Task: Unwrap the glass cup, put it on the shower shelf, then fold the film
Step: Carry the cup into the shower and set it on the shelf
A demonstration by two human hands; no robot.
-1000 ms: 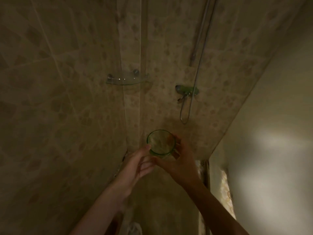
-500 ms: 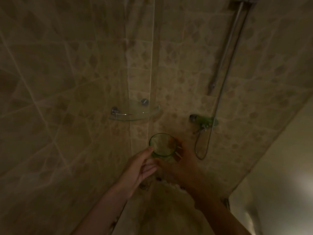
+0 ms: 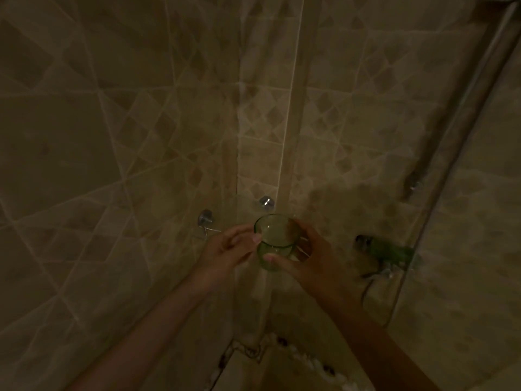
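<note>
The glass cup (image 3: 275, 241), green-tinted and clear, was held upright in the corner of a dim tiled shower, its open rim tilted slightly toward the camera. The right hand (image 3: 313, 259) had its grip wrapped around the cup: the thumb lay across the near lower wall and the fingers curled around the far right side. The left hand (image 3: 227, 248) met the cup from the left, its fingertips touching the cup's left wall just under the rim; the grip looked loosely curled rather than closed around the glass. Whether any film remained on the cup could not be told in the low light.

The shower shelf (image 3: 207, 231) showed only partly: 2 round metal mounts on the walls either side of the corner and a thin rail running behind the left hand. The cup sat just in front of these mounts, at about their level or slightly lower, and whether it touched the shelf could not be told.

To the right, a green-tinted faucet (image 3: 390, 253) projected from the wall, and a shower rail (image 3: 462, 108) ran diagonally up toward the top right corner.
</note>
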